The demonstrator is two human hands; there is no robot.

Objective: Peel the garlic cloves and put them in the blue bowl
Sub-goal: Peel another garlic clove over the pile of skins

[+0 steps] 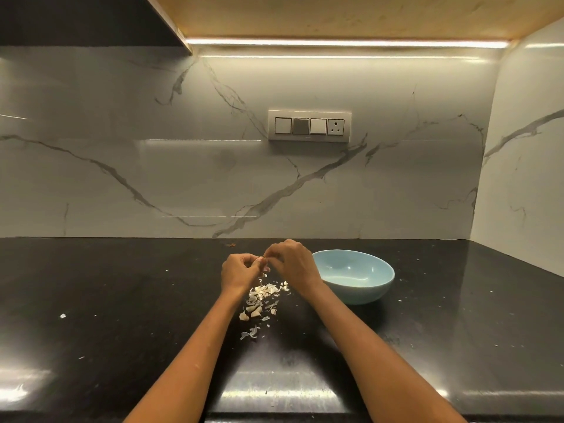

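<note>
Peeling step: my left hand [241,271] holds a small pale garlic clove [262,264]; my right hand [291,261] pinches its skin. Next, judged: drop it into the empty pale-blue ceramic bowl [355,288].

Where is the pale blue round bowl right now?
The pale blue round bowl sits on the black counter, right of centre, just beyond the right hand, with garlic skins to its left.

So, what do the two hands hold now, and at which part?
Both hands pinch one small garlic clove between them: the left hand grips it from its left side, the right hand pinches its top right. Its exact end is too small to tell.
</note>
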